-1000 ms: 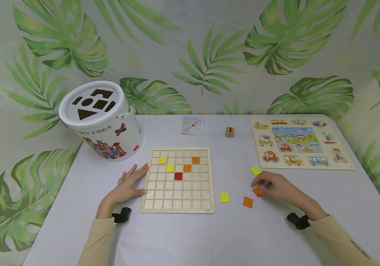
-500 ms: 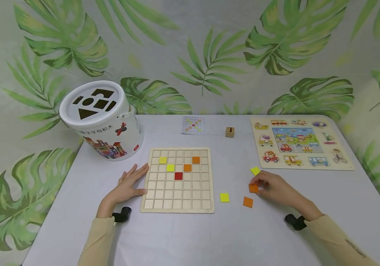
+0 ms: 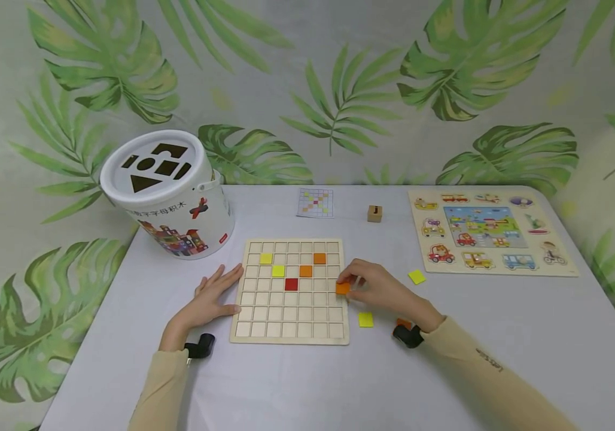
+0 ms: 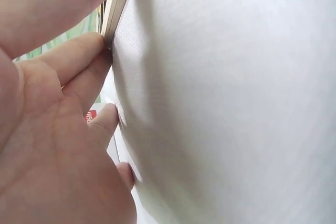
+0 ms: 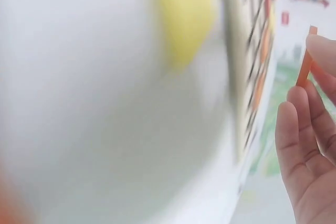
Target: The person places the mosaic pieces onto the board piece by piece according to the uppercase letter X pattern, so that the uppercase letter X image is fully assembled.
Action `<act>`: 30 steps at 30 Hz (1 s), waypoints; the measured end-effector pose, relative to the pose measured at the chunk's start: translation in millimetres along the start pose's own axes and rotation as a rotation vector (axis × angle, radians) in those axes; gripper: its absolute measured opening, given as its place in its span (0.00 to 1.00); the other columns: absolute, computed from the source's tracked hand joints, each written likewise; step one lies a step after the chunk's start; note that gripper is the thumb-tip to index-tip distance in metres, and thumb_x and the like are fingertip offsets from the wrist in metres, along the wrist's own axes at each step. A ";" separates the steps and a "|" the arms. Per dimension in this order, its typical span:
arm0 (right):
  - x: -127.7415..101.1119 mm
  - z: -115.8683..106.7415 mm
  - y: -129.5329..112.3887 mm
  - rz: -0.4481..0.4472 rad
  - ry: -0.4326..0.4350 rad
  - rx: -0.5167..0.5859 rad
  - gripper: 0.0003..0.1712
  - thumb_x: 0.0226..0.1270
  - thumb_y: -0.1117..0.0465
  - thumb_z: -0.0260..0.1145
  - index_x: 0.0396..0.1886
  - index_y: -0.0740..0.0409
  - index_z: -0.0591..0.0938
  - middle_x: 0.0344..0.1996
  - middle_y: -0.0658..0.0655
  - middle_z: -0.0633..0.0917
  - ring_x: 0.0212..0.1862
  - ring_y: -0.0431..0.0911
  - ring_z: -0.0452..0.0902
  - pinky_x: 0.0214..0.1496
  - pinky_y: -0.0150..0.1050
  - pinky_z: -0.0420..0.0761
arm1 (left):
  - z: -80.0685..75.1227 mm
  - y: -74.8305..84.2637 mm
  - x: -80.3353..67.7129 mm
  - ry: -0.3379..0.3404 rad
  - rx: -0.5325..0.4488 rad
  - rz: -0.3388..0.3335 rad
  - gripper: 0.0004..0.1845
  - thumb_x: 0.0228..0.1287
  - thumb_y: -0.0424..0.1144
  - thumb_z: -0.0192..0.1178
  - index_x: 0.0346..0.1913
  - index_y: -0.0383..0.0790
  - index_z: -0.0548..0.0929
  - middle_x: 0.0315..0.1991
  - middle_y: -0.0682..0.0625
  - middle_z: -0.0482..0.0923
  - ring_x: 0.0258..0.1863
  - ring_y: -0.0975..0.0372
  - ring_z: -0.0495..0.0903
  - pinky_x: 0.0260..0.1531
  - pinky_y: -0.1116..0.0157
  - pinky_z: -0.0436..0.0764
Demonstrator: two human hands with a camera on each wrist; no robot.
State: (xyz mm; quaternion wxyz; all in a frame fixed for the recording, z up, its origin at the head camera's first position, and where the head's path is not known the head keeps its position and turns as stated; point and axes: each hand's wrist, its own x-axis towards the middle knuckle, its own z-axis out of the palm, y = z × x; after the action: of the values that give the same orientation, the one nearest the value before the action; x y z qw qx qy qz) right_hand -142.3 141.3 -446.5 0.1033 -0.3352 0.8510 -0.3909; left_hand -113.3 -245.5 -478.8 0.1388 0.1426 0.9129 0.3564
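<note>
A: Grid board first, biggest thing — where from the hands?
B: Between them. Left hand flat, fingers straight, pressed on the board's left edge. Right hand at the right edge.
A: Right hand's state?
B: Fingers pinched on an orange tile, held over the board's right-most column. Open cells lie to that hand's left; the right hand is the nearer one.
A: Loose bits?
B: Yellow tile just under the right hand, another yellow tile to its right.
</note>
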 end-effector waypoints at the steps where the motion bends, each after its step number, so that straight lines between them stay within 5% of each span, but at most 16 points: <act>1: 6.7 3.6 -4.2 -0.003 -0.010 0.005 0.14 0.56 0.70 0.71 0.42 0.59 0.82 0.39 0.49 0.80 0.40 0.46 0.74 0.42 0.40 0.79 | 0.1 0.1 0.2 -0.001 0.000 -0.002 0.45 0.55 0.36 0.68 0.73 0.35 0.56 0.74 0.43 0.49 0.73 0.43 0.35 0.64 0.40 0.28; 15: 75.8 63.1 -44.6 -0.076 -0.159 -0.060 0.10 0.59 0.67 0.69 0.41 0.57 0.83 0.37 0.48 0.78 0.38 0.42 0.73 0.42 0.31 0.75 | -0.6 1.0 -0.2 0.002 -0.008 -0.009 0.45 0.54 0.36 0.68 0.73 0.35 0.57 0.74 0.43 0.49 0.73 0.43 0.35 0.64 0.39 0.28; 23: 91.3 82.3 -51.1 -0.081 -0.189 -0.190 0.09 0.55 0.70 0.68 0.35 0.55 0.82 0.31 0.48 0.77 0.33 0.40 0.68 0.36 0.30 0.71 | -1.1 1.4 -0.7 0.000 -0.010 -0.009 0.44 0.55 0.37 0.68 0.73 0.35 0.57 0.74 0.43 0.49 0.73 0.43 0.35 0.63 0.39 0.28; 30: 91.2 84.0 -55.9 -0.061 -0.204 -0.190 0.10 0.55 0.73 0.67 0.36 0.57 0.82 0.33 0.50 0.77 0.34 0.41 0.70 0.38 0.29 0.72 | -1.8 0.4 -1.0 -0.002 -0.008 -0.005 0.44 0.56 0.38 0.68 0.73 0.36 0.57 0.75 0.43 0.49 0.73 0.43 0.35 0.63 0.39 0.28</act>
State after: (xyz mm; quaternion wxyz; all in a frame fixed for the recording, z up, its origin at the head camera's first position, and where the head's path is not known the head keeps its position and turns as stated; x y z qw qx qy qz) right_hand -146.8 5.6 -454.1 0.1454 -0.4072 0.8586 -0.2755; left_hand -113.0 -246.6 -477.1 0.1411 0.1401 0.9116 0.3597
